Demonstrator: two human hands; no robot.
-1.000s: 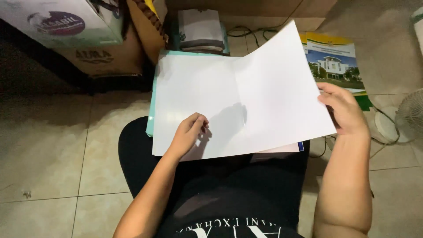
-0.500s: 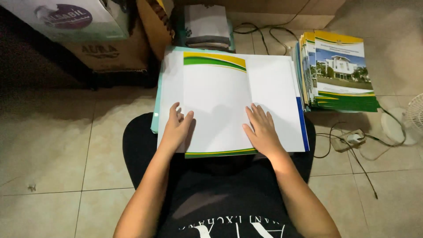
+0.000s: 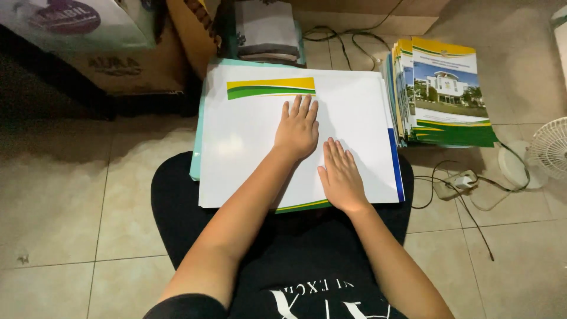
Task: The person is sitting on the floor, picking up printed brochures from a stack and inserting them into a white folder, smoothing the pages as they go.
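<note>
1. While you sit on the tiled floor [image 3: 71,195], the large white folder sheet [image 3: 248,153] lies flat across your lap, resting on a teal board [image 3: 196,147] whose edge shows at the left.
2. Half a second ago your hands sat apart, one on each half of the open sheet. Now the sheet reads as folded over: one white face is up, with a yellow-and-green band [image 3: 270,87] at its top and a blue strip [image 3: 397,162] along its right edge.
3. Your left hand [image 3: 297,127] has moved up toward the middle; its grip is spread, fingers flat and close together, pressing down on the paper just below the band.
4. Your right hand [image 3: 341,177] has slid in beside it; its grip is also spread flat, palm down, nearer your body. Neither hand pinches anything.
5. Judged from this, the fold is made and you are flattening it, so the crease looks like the step in hand.
6. To the right, a stack of printed folders [image 3: 440,94] with a building picture on top stands on the floor, just beside the sheet's right edge.
7. A small white fan [image 3: 549,150] and a cable with a plug adapter [image 3: 460,180] lie farther right; cardboard boxes [image 3: 112,53] sit at the upper left.
</note>
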